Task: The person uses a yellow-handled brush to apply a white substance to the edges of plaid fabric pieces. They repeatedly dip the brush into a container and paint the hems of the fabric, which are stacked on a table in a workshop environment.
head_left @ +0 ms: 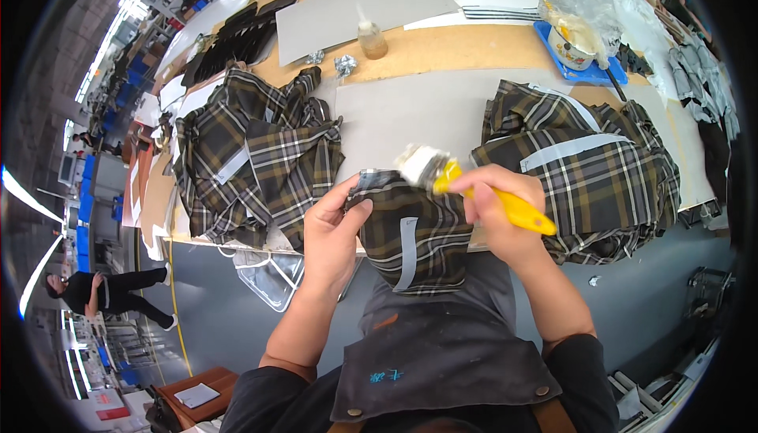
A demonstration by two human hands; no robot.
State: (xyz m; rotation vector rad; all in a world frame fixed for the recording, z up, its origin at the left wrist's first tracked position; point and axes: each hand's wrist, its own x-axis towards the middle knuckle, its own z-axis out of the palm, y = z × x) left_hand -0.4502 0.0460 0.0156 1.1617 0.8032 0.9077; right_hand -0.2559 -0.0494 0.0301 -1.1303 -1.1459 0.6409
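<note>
My left hand pinches the upper left edge of a dark plaid fabric piece, which hangs over the table's front edge and bears a pale grey strip. In my right hand is a paint brush with a yellow handle; its white-coated bristles point left, just above the top of that piece. A heap of the same plaid fabric lies to the left, with pale strips on it. To the right rests another plaid pile, with a curved pale strip on top.
Behind the work stand a small bottle with a nozzle and a crumpled foil ball. A white pot sits on a blue tray at the back right, beside clear plastic. Dark pieces lie back left. A person stands on the far-left floor.
</note>
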